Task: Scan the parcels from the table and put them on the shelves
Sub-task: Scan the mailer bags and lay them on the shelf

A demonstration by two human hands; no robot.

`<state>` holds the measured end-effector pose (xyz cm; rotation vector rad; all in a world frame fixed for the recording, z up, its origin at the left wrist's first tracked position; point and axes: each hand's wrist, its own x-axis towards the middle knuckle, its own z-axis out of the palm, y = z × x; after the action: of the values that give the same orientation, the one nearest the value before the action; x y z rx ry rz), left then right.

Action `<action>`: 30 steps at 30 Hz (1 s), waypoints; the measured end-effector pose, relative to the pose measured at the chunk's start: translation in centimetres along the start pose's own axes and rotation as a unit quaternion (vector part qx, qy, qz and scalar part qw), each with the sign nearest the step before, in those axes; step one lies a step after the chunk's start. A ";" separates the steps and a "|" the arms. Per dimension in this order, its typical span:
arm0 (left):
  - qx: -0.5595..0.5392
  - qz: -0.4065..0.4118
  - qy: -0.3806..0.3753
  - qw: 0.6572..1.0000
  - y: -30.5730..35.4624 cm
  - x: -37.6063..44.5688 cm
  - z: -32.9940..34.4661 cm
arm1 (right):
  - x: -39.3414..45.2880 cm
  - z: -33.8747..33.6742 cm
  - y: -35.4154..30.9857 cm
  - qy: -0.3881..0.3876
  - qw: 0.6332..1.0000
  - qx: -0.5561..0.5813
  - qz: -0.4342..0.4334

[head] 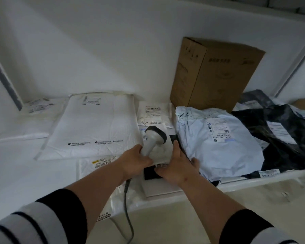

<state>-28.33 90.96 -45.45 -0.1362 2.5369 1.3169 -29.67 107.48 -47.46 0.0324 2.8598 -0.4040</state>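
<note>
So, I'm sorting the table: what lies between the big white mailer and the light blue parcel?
In the head view, a small white labelled packet and the scanner held by the left hand.

Both sleeves point(42, 219) pushed up to mid-forearm — grey-and-black horizontal stripes (wide black cuff bands), forearms bare below.

1 head-worn view, close, forward and down over the parcel-strewn table point(33, 173).
</note>
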 end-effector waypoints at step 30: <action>0.130 -0.013 0.001 0.991 1.0 -0.9 1.7 | 3.2 -4.1 3.4 -0.132 0.991 -0.037 -0.009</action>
<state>-27.38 92.84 -45.33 -0.1159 2.6707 0.9646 -33.57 111.87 -45.39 -0.0567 2.6127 -0.2809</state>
